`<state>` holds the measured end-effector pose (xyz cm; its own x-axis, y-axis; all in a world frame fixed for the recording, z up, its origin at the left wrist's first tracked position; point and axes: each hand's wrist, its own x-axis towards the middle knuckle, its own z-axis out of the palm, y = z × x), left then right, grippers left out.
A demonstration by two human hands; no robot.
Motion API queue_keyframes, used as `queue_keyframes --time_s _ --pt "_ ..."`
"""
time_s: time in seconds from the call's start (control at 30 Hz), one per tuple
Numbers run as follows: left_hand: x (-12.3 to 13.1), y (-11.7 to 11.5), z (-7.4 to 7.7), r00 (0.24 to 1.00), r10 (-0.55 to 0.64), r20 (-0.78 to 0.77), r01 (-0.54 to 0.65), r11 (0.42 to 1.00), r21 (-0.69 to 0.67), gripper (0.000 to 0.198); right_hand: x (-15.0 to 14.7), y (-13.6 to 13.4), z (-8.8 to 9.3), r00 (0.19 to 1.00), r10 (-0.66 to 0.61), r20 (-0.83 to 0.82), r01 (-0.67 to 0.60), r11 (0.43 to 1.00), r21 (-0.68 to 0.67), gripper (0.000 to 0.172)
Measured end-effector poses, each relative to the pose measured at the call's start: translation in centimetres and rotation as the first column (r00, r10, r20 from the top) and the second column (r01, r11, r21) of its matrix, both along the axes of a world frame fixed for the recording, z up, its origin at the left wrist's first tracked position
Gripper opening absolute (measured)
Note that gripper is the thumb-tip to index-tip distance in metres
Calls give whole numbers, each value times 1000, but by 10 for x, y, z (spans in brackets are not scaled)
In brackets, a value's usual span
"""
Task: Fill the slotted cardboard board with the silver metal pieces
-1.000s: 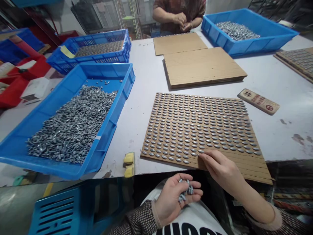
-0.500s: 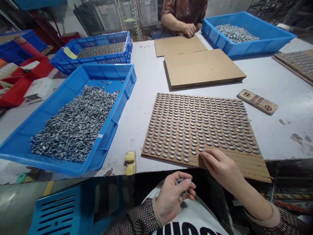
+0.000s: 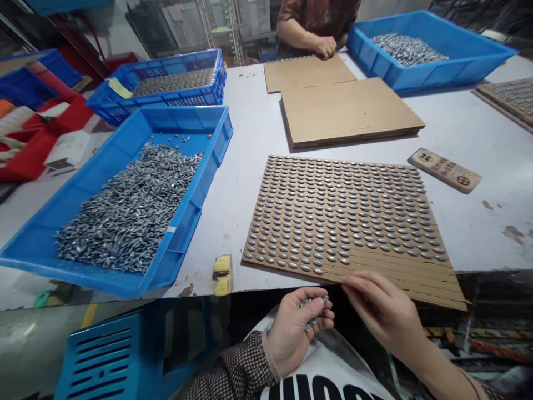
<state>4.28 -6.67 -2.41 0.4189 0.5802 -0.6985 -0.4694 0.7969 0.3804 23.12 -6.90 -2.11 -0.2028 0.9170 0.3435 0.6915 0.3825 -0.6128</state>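
Note:
A corrugated cardboard sheet (image 3: pixel 420 278) lies at the table's near edge, its grooves filled with rows of small oval metal pieces (image 3: pixel 341 211); the nearest strips are bare. My left hand (image 3: pixel 297 328) is below the table edge, fingers curled around a small handful of the metal pieces (image 3: pixel 310 305). My right hand (image 3: pixel 383 314) hovers just off the sheet's near edge, its fingertips pinched together and reaching toward my left hand; what they hold is hidden.
A blue bin (image 3: pixel 50 244) heaped with metal pieces stands at left, another (image 3: pixel 166 100) behind it. Blank cardboard sheets (image 3: pixel 350 111) lie beyond. Another person's hands (image 3: pixel 325 47) work at the far edge beside a third bin (image 3: pixel 437 72). A flat printed packet (image 3: pixel 443 169) lies at right, a yellow sponge (image 3: pixel 221 275) near.
My right hand has lifted off the cardboard sheet and drawn back toward my left hand. My left hand has closed more around the pieces and risen slightly.

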Motion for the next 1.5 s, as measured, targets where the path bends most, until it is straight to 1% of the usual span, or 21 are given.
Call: queue_keyframes --time_s 0.07,0.1,0.23,0.33,0.4,0.47,0.57,0.63,0.7,0.77,0.83,1.0,1.2,1.37,1.5 --pt "1 0 0 1000 27 14 -27 1000 -5 30 -12 -12 2 996 71 -60 -74 995 -59 25" --pt "1 0 -1 999 40 21 -40 999 -4 29 -18 -17 2 994 83 -77 -88 993 -73 27" --pt "1 -2 -4 998 48 48 -48 999 -4 22 -31 -28 -6 996 70 -58 -76 991 -106 34" --pt "1 -3 -4 995 37 89 -37 999 -2 14 -30 -29 -11 998 55 -29 -58 995 -79 35" --pt "1 -2 -2 992 31 125 -33 999 9 12 -25 -26 -11 998 39 -41 -41 998 -47 34" --pt "0 -1 0 989 33 145 -33 999 -1 17 -19 -21 -9 998 24 -66 -26 999 -39 34" --pt "-3 -2 -1 994 53 92 -46 996 -73 29 -10 -8 -7 997 -22 -79 19 999 -30 28" --pt "-5 -5 -3 998 24 53 -17 991 -132 35 -7 3 -8 998 -38 -47 38 999 -8 22" --pt "-7 -8 -5 997 -39 62 49 985 -164 38 -6 13 -12 999 -35 7 35 999 22 20" --pt "-7 -9 -6 994 -78 72 89 983 -161 36 -7 20 -16 998 -26 64 23 999 46 20" --pt "-8 -8 -6 995 -82 57 90 986 -144 31 -7 24 -17 993 -11 117 5 999 54 20" --pt "-8 -7 -8 992 -90 94 101 987 -124 31 -7 27 -16 969 5 246 -21 998 59 21" --pt "-9 -6 -9 994 -85 68 93 989 -115 28 -8 27 -14 934 -3 358 -29 996 84 21" --pt "-10 -3 -5 993 0 122 11 996 -88 32 -6 28 -15 923 25 383 -63 994 87 22" --pt "-11 -1 1 991 5 132 2 999 -54 32 -9 22 -10 944 -4 329 -26 996 88 23"
